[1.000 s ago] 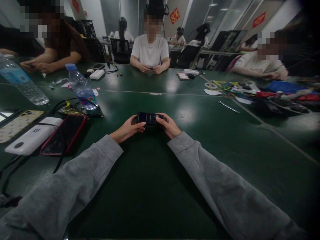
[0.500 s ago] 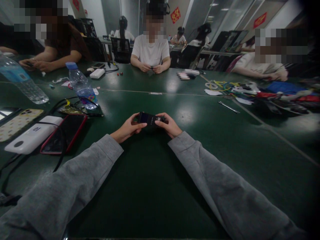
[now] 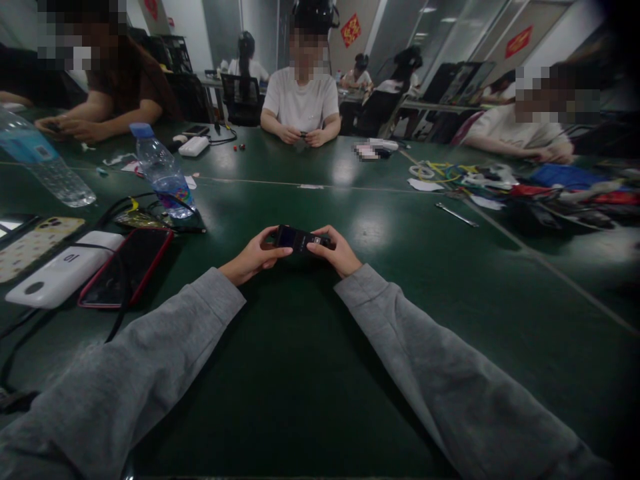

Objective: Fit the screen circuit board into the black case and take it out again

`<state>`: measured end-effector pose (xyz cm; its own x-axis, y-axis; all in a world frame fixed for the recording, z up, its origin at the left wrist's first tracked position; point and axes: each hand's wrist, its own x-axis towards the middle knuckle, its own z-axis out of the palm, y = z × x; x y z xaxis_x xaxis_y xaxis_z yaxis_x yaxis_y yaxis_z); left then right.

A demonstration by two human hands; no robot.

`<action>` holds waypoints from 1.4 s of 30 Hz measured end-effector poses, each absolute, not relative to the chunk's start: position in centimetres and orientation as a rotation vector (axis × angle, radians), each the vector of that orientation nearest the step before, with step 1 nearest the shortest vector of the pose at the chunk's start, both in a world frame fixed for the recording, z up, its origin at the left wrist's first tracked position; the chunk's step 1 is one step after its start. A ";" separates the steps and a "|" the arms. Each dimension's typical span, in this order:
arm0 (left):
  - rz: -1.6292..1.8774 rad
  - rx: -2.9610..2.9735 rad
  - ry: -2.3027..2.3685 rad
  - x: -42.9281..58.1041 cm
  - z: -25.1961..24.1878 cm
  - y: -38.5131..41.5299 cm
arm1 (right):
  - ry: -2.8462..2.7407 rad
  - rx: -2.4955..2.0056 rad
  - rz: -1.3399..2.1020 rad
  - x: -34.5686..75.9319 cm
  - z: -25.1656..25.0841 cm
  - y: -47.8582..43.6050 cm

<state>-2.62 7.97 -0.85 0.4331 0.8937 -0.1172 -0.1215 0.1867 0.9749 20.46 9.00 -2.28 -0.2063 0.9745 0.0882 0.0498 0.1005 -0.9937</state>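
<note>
A small black device [image 3: 299,240] with a dark screen and small white markings is held level between my two hands above the green table [image 3: 300,373]. My left hand [image 3: 256,256] grips its left end, with the thumb along the near edge. At the right end, my right hand [image 3: 337,251] holds it, the thumb resting near the markings. Both sets of fingers curl behind the device and are partly hidden by it.
On the left lie a red-edged phone [image 3: 127,268], a white power bank [image 3: 65,270], a patterned phone [image 3: 43,247], cables and two bottles, one a blue-capped bottle [image 3: 167,177]. A wrench [image 3: 456,215] and a cable pile [image 3: 550,193] are right. People sit opposite.
My right thumb has shifted slightly left on the device. Otherwise both hands keep their hold, and the whole view has moved only a little.
</note>
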 end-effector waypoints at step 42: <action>0.850 1.123 0.779 -2.5 -0.7 8.1 | -1.401 -1.068 1.327 20.6 -2.7 9.5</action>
<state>-2.52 8.05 -0.73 0.4674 0.8782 -0.1010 -0.1770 0.2049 0.9626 20.63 9.46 -2.66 -0.2191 0.9745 0.0474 0.0058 0.0499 -0.9987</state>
